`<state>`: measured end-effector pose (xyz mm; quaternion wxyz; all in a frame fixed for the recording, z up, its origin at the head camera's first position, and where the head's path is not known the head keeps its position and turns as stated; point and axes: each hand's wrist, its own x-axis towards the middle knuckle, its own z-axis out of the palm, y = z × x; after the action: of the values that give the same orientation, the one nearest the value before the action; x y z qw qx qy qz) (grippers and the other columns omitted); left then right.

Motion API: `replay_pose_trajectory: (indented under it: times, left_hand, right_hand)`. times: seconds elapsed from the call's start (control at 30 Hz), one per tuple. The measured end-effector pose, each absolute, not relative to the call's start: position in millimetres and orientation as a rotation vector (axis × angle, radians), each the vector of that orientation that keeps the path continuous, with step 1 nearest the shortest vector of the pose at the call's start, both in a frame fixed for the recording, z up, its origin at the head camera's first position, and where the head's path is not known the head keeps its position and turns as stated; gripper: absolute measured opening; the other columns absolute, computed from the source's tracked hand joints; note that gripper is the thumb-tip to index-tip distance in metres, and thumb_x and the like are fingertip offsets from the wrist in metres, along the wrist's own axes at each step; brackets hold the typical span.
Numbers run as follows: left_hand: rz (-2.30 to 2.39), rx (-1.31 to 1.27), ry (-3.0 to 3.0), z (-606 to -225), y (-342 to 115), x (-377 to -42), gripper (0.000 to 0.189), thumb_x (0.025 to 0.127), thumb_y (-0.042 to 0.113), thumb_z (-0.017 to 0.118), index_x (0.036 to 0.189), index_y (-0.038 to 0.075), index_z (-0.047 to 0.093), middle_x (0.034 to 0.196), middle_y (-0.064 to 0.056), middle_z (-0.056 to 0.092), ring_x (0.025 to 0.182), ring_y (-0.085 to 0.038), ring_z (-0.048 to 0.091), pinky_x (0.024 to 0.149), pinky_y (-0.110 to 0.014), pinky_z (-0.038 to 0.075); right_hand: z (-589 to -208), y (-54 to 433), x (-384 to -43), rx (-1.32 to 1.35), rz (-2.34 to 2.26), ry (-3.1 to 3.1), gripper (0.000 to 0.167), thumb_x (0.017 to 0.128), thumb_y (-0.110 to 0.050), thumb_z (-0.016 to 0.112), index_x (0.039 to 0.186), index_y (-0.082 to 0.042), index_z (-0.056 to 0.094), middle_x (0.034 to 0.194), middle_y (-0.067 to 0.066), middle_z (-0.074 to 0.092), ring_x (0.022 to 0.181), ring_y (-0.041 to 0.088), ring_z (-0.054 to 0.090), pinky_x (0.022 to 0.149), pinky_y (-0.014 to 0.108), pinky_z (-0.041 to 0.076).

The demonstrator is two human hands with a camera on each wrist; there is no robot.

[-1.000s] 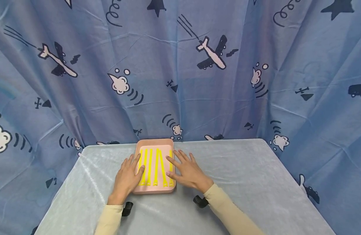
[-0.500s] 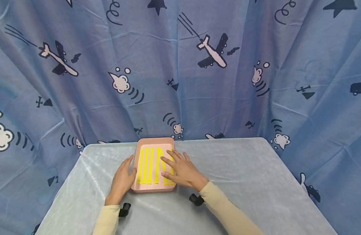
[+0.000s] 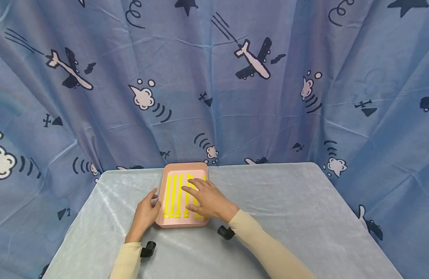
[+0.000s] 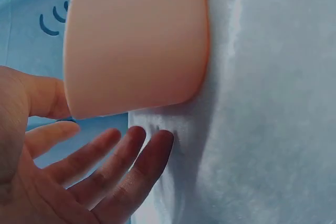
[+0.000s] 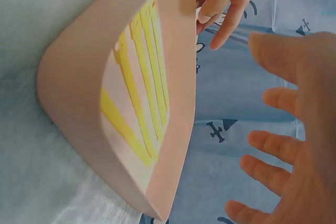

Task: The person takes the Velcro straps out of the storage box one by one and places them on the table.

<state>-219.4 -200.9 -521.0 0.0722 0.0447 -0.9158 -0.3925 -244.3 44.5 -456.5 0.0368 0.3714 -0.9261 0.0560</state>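
Several flat yellow straps, each with a wider end that looks like a slot, lie side by side lengthwise in a shallow pink tray. Two of them lean together near the tray's far side. Above the right half of the tray hovers my right hand, fingers spread and holding nothing; it hides parts of the straps there. My left hand is at the tray's left side, its fingers loosely bent. In the left wrist view, its thumb reaches the tray's edge; whether it touches cannot be told.
The tray stands on a table with a pale grey velvety cloth, left of its middle. Behind hangs a blue curtain printed with planes and clouds. A black wrist camera sits under the right forearm, another by the left.
My right hand has moved left, farther over the tray. The left hand has drawn back from over the straps to the tray's left side, its fingers now more bent.
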Motion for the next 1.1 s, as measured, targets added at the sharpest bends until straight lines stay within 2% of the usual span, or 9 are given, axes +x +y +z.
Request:
replay_pose_trajectory:
  times: [0.3, 0.4, 0.63, 0.93, 1.1]
  left_hand:
    - [-1.203, 0.164, -2.745, -525.5, -203.5, -219.9, 0.046, 0.094, 0.011, 0.055, 0.139, 0.002, 0.054, 0.118, -0.022, 0.068, 0.101, -0.035, 0.070, 0.084, -0.047, 0.056]
    - [-1.234, 0.189, -2.746, -526.8, -203.9, -220.4, 0.046, 0.094, 0.011, 0.055, 0.139, 0.003, 0.055, 0.117, -0.023, 0.068, 0.099, -0.034, 0.070, 0.080, -0.045, 0.056]
    - [-1.286, 0.209, -2.734, -528.0, -204.4, -220.1, 0.045, 0.095, 0.012, 0.054, 0.139, 0.006, 0.055, 0.118, -0.024, 0.067, 0.100, -0.035, 0.070, 0.081, -0.045, 0.055]
    - [-1.316, 0.220, -2.726, -528.4, -203.3, -220.5, 0.045, 0.094, 0.011, 0.055, 0.139, 0.007, 0.056, 0.119, -0.024, 0.067, 0.094, -0.028, 0.070, 0.073, -0.035, 0.054]
    - [-1.322, 0.230, -2.731, -529.3, -203.4, -220.0, 0.046, 0.094, 0.012, 0.055, 0.139, 0.007, 0.056, 0.122, -0.024, 0.066, 0.096, -0.029, 0.070, 0.071, -0.032, 0.053]
  right_hand:
    - [-453.6, 25.9, -250.4, 1.223, 0.060, -2.814, 0.056, 0.094, -0.048, 0.060, 0.146, -0.031, 0.046, 0.151, 0.001, 0.044, 0.141, 0.022, 0.041, 0.113, 0.045, 0.038]
    - [-453.1, 19.6, -252.2, 1.241, 0.026, -2.806, 0.057, 0.093, -0.047, 0.062, 0.145, -0.031, 0.046, 0.150, 0.001, 0.046, 0.140, 0.022, 0.043, 0.111, 0.044, 0.040]
    - [-453.8, 5.8, -257.8, 1.314, -0.004, -2.756, 0.055, 0.092, -0.041, 0.067, 0.143, -0.029, 0.049, 0.146, 0.000, 0.050, 0.135, 0.021, 0.048, 0.108, 0.043, 0.044]
    - [-454.8, -11.1, -264.7, 1.368, -0.030, -2.735, 0.053, 0.091, -0.038, 0.070, 0.139, -0.028, 0.052, 0.140, -0.002, 0.054, 0.128, 0.018, 0.053, 0.101, 0.038, 0.049]
    - [-458.7, -20.0, -269.2, 1.371, -0.063, -2.742, 0.048, 0.091, -0.036, 0.070, 0.136, -0.030, 0.054, 0.136, -0.004, 0.056, 0.123, 0.016, 0.056, 0.099, 0.037, 0.051]
